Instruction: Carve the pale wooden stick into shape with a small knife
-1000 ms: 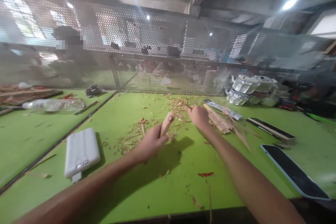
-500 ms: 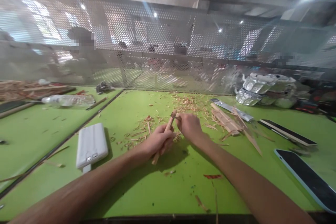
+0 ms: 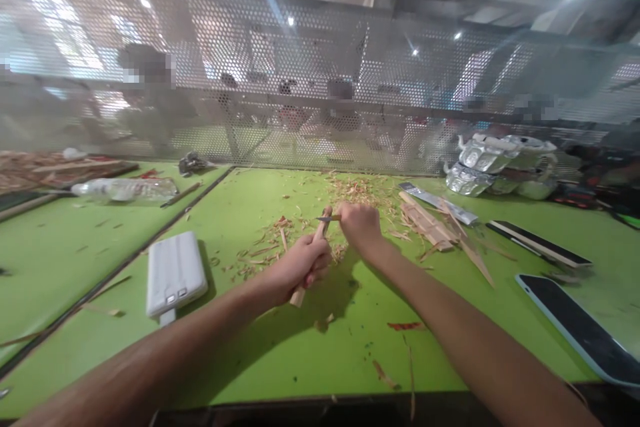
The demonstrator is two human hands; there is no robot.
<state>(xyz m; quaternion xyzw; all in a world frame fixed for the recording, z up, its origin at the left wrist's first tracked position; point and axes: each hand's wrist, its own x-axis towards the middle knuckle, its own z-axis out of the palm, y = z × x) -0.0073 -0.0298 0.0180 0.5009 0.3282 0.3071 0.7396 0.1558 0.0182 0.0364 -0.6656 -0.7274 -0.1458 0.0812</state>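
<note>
Wooden and pale, a short stick (image 3: 311, 260) stands tilted over the middle of the green table (image 3: 310, 360), its upper end leaning away from the person and its lower end poking out below the fist that grips it. That fist is the left hand (image 3: 300, 263), clenched round the stick's middle. Just beyond it the right hand (image 3: 361, 227) is closed on a small knife (image 3: 327, 218), whose thin blade points left and meets the stick's upper end. Wood shavings (image 3: 280, 240) lie scattered on the table under and behind both hands, thickest toward the far edge. Right of the right hand is a loose pile of split wood strips (image 3: 433, 227), and behind that a flat metal strip (image 3: 440, 203). Left of the hands, well apart from them, a white power bank (image 3: 174, 273) lies flat with a short plug at its near end. At the right a dark flat bar (image 3: 537, 243) lies at an angle, and nearer the table's front corner a phone (image 3: 575, 327) rests screen up. Crumpled foil (image 3: 495, 167) sits at the far right against the perforated metal screen (image 3: 280, 80) that runs along the back of the table. On the neighbouring table to the left, a clear plastic bottle (image 3: 125, 188) lies on its side.
</note>
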